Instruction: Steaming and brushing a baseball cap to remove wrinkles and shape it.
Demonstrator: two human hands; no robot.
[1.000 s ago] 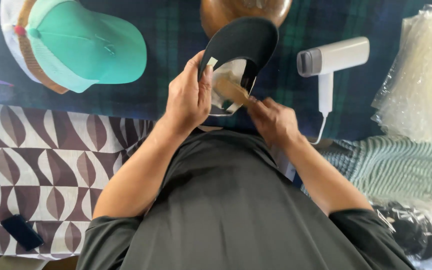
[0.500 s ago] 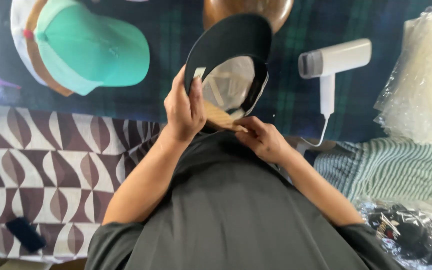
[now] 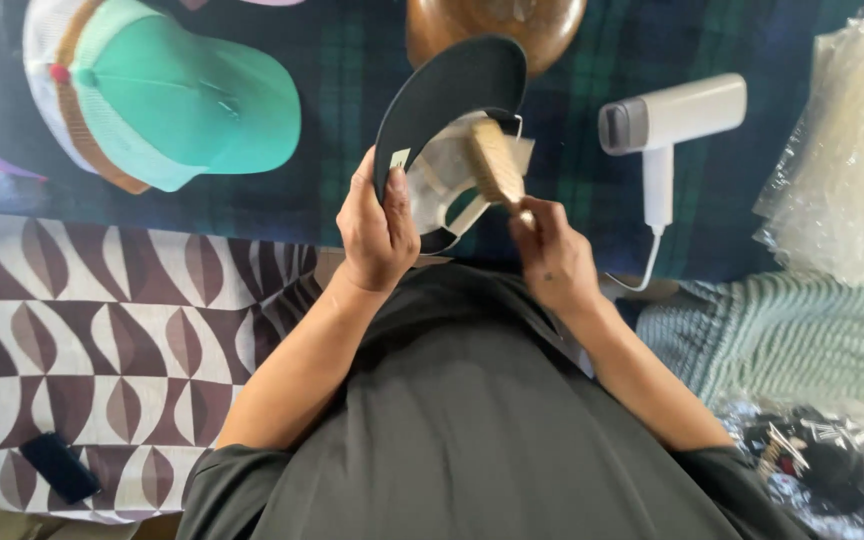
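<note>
Resting inside upturned black cap [image 3: 447, 100], wooden brush [image 3: 495, 162], beyond right hand [image 3: 555, 262] grip.

black cap [image 3: 452, 95]: matt cloth | brush [image 3: 495, 165]: wood, bare | steamer [image 3: 672, 115]: smooth white plastic | blanket [image 3: 352, 40]: plaid cloth

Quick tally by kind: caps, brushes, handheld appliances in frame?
Caps: 2, the dark cap held by the left hand and the teal cap lying on the plaid cloth.
Brushes: 1, the wooden brush in the right hand.
Handheld appliances: 1, white.
Total: 4
</note>
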